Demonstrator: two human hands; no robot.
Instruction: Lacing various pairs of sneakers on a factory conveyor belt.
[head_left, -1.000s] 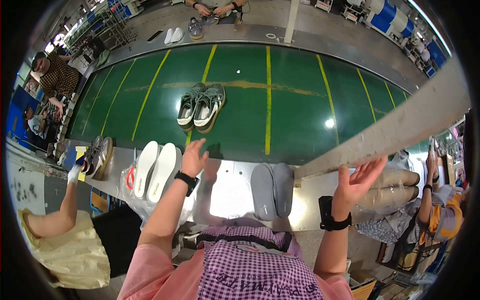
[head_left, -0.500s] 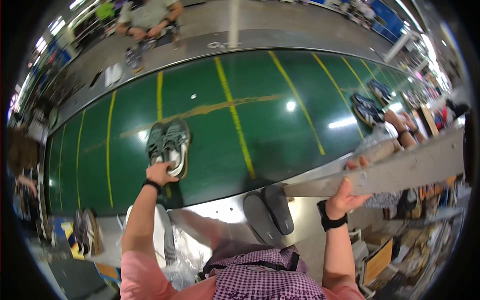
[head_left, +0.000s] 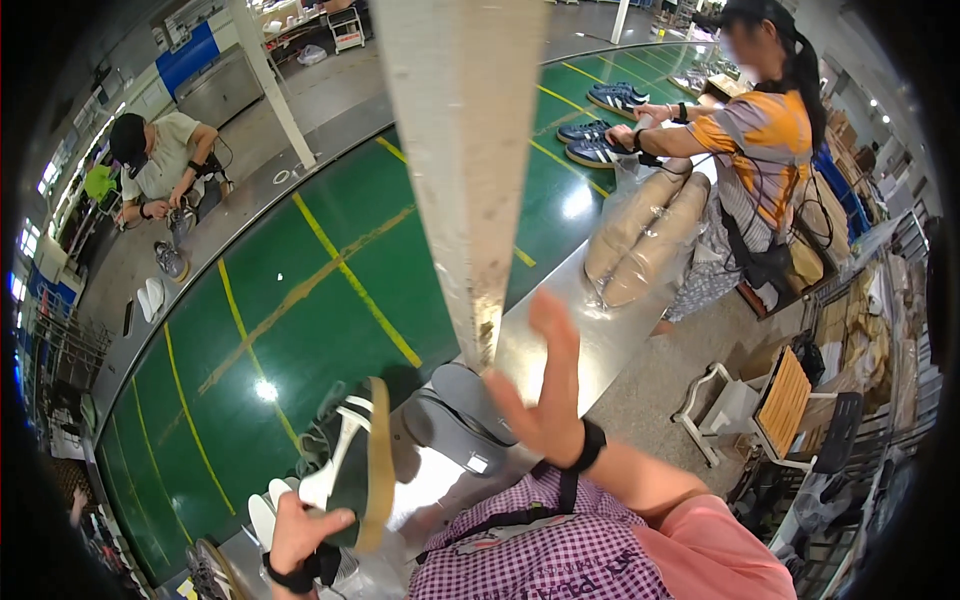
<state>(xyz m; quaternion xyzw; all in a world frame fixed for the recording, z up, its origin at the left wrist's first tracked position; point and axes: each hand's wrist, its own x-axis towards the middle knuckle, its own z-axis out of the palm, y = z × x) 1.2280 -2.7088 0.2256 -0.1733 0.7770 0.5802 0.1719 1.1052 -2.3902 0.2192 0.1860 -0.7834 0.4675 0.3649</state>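
My left hand (head_left: 300, 540) is closed around dark green sneakers (head_left: 350, 500) with white stripes and a tan gum sole. The nearer shoe is tilted on its side, its sole facing right, and partly hides another green shoe behind it. My right hand (head_left: 545, 415) is held up with its fingers apart and holds nothing. Beside it, a pair of grey insole-shaped pieces (head_left: 455, 425) lies on the metal ledge at the edge of the green conveyor belt (head_left: 300, 350). White shoe-like pieces (head_left: 262, 515) and plastic wrap sit near my left hand.
A pale post (head_left: 465, 150) rises in front of me. To the right, a co-worker in an orange and grey top (head_left: 760, 150) handles navy sneakers (head_left: 600, 150). Tan forms in plastic (head_left: 650, 235) lie on the ledge. Another person (head_left: 165, 165) works across the belt.
The green sneakers have come off the belt toward me in my left hand and tilted. My right hand has left the post and moved toward the insoles. My view has turned right.
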